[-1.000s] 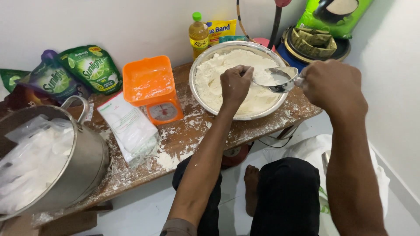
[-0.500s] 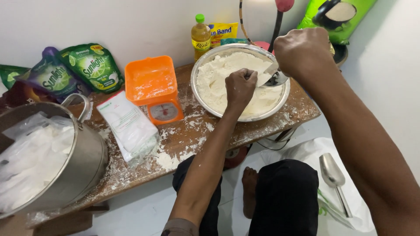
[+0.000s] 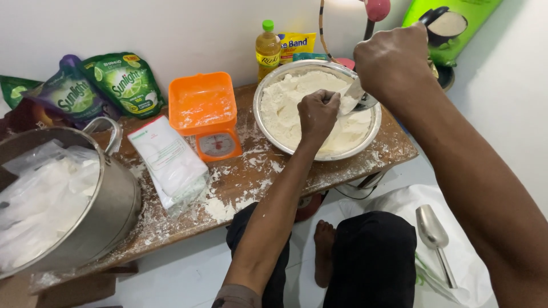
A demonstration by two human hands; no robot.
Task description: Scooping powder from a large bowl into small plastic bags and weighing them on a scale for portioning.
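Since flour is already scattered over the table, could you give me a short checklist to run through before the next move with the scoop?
1. Scoop gripped by right hand: ok, fist closed on its handle.
2. Scoop over the metal bowl: ok, inside the rim.
3. Left hand at the scoop: ok, fingers meet its edge above the flour.
4. Bowl seated on the wooden table: ok, though close to the table's end.
5. Orange scale tray clean: not ok, dusted with flour.
6. How much flour sits in the scoop: cannot tell, the hands hide it.
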